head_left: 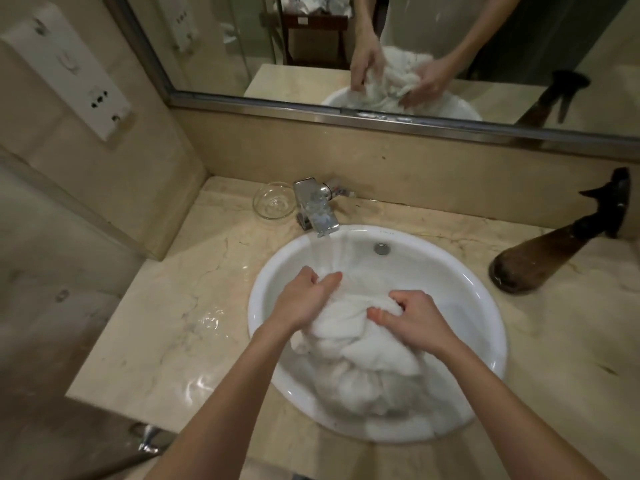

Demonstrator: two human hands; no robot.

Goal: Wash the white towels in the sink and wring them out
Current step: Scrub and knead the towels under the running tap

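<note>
The washing is under way and the wringing has not begun, as far as the view shows. Water runs from the tap (317,216) into the sink (485,306), falling at the far left of the bowl, just beyond the left hand (304,299). A bunched mass of white towel (363,355) fills the near half of the sink, heaped and sodden; its lower folds look grey with water. Whether it is one towel or several cannot be told from the heap.

Both hands work the top of the heap. The left hand's fingers (329,279) are curled and pinch a fold at the far edge, close under the stream. The right hand (412,318) grips a ridge of cloth, its fingers dug into it and its thumb laid across the front. The mirror (277,46) shows the same two-handed hold from the other side.

Judged from this, the towel is soaked and being rubbed or kneaded, mid-wash. No soap or suds can be seen. Still to come: finishing the rinse, shutting the tap, then twisting the cloth to squeeze it out. No wrung towel lies on the bench (173,323), which holds a glass dish (273,200) beside the tap and a brown spray bottle (540,258) to the right.
</note>
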